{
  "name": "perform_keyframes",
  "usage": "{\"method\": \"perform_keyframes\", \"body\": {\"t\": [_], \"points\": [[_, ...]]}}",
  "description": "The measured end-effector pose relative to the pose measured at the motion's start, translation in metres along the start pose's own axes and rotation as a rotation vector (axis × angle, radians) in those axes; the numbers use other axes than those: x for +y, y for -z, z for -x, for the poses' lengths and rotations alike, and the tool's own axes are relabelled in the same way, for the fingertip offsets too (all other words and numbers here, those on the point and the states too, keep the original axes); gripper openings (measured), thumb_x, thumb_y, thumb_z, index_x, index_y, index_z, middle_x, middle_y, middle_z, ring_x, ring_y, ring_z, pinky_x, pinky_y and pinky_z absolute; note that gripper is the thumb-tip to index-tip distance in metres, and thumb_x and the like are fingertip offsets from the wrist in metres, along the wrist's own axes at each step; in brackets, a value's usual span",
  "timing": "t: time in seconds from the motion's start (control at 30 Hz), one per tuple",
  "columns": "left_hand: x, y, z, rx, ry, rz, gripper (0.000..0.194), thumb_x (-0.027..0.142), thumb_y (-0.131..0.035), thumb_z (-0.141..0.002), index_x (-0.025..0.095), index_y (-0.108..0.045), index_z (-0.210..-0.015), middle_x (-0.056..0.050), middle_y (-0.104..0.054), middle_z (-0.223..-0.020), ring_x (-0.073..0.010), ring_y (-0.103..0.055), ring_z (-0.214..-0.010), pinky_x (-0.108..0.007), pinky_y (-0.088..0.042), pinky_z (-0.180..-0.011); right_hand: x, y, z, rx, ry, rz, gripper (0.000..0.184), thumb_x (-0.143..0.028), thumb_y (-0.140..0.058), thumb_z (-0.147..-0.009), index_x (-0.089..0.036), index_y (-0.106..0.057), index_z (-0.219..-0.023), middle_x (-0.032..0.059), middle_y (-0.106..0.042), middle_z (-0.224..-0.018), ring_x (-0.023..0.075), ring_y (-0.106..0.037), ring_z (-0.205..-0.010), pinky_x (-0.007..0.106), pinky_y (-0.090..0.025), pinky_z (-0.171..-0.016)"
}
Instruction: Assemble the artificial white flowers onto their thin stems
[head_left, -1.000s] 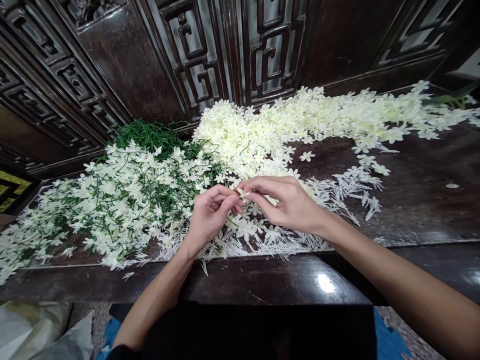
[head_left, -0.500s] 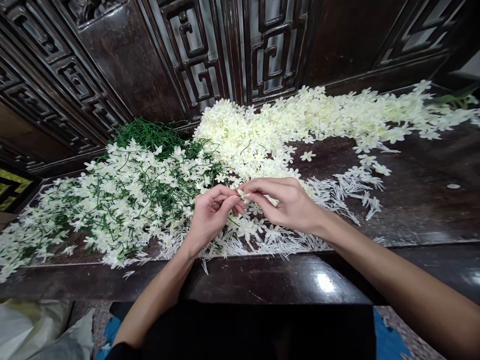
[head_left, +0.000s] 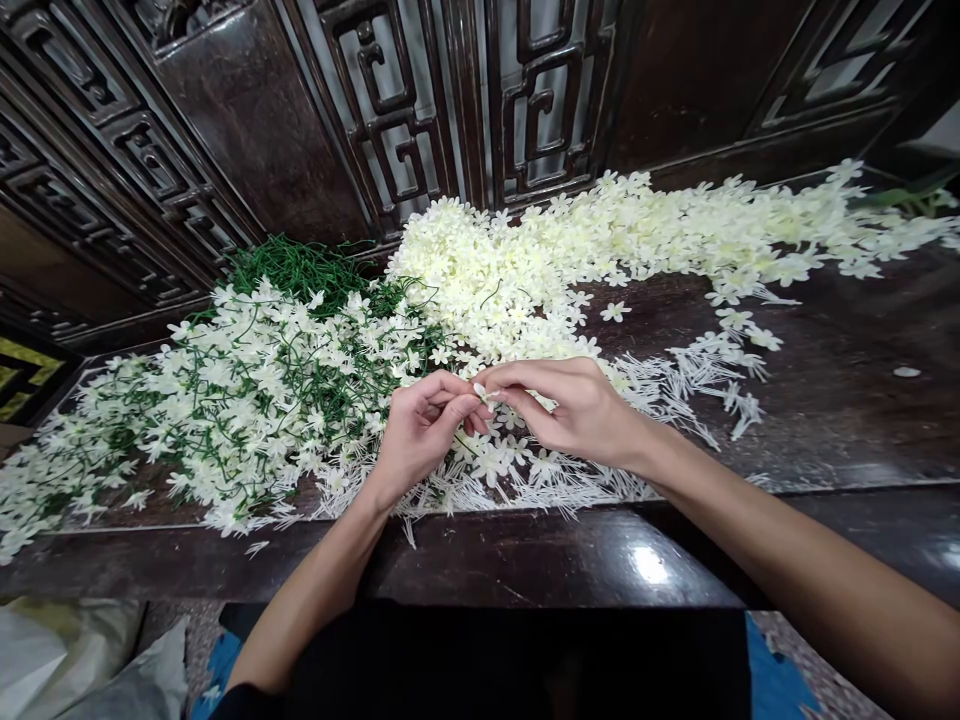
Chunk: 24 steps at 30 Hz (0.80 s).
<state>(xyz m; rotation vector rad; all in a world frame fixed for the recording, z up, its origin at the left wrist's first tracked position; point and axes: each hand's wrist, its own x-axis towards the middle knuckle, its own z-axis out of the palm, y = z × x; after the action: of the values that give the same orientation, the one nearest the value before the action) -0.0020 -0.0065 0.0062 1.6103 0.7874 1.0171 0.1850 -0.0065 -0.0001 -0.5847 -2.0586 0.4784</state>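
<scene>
My left hand [head_left: 420,430] and my right hand [head_left: 577,405] meet above the dark wooden table [head_left: 525,560], fingertips pinched together on one small white artificial flower [head_left: 483,393]. A thin green stem seems to run from the left fingers, though it is hard to make out. Under both hands lie spiky white plastic flower parts [head_left: 525,480]. Left of my hands sits a heap of white flowers on green stems [head_left: 255,400]. Behind my hands stretches a pile of loose cream flower heads [head_left: 600,250].
A bunch of bare green stems [head_left: 300,265] lies at the back left, against a carved dark wooden screen [head_left: 420,110]. Light plastic bags [head_left: 82,660] sit on the floor at lower left. A lone petal [head_left: 905,372] rests on the table at right.
Both hands have sunk very slightly and stay pinched on the same small flower. Nothing else has moved.
</scene>
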Motion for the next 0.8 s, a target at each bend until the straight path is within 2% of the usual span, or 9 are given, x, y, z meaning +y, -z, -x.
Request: {"method": "perform_keyframes", "body": {"t": [0.27, 0.43, 0.63, 0.8], "points": [[0.0011, -0.0017, 0.0007, 0.004, -0.007, -0.039, 0.006, 0.013, -0.06, -0.086, 0.015, -0.064, -0.081, -0.003, -0.071, -0.069, -0.0099, -0.064, -0.056, -0.022, -0.055, -0.053, -0.0018, -0.0021, 0.002, 0.001, 0.023, 0.097, 0.021, -0.006, -0.046, -0.09, -0.011, -0.059, -0.105, 0.0068, -0.072, -0.089, 0.013, -0.069, -0.076, 0.026, -0.064, -0.068], [0.0002, -0.0023, 0.0016, 0.025, -0.018, -0.077, 0.007, 0.014, -0.06, -0.086, 0.015, -0.064, -0.08, -0.002, -0.07, -0.068, -0.0093, -0.064, -0.055, -0.021, -0.054, -0.051, -0.0026, -0.0035, 0.0032, 0.016, 0.059, 0.171, 0.021, -0.003, -0.046, -0.09, -0.005, -0.059, -0.107, 0.0131, -0.071, -0.095, 0.0123, -0.069, -0.076, 0.02, -0.063, -0.064], [0.0002, -0.0034, 0.0036, 0.056, -0.026, -0.14, 0.007, 0.016, -0.061, -0.085, 0.015, -0.064, -0.079, -0.002, -0.07, -0.067, -0.0097, -0.063, -0.054, -0.021, -0.052, -0.05, -0.0034, -0.0054, 0.0067, -0.002, 0.024, 0.233, 0.028, -0.001, -0.042, -0.089, -0.01, -0.059, -0.109, 0.0086, -0.071, -0.095, 0.0135, -0.069, -0.079, 0.026, -0.064, -0.068], [0.0026, -0.0017, 0.0028, 0.053, -0.051, -0.258, 0.007, 0.018, -0.06, -0.086, 0.017, -0.065, -0.082, -0.002, -0.069, -0.067, -0.0118, -0.065, -0.057, -0.023, -0.055, -0.052, -0.0038, -0.0039, 0.005, -0.036, -0.041, 0.213, 0.027, -0.007, -0.042, -0.09, -0.014, -0.061, -0.109, 0.0078, -0.07, -0.097, 0.0162, -0.068, -0.082, 0.031, -0.063, -0.071]]}}
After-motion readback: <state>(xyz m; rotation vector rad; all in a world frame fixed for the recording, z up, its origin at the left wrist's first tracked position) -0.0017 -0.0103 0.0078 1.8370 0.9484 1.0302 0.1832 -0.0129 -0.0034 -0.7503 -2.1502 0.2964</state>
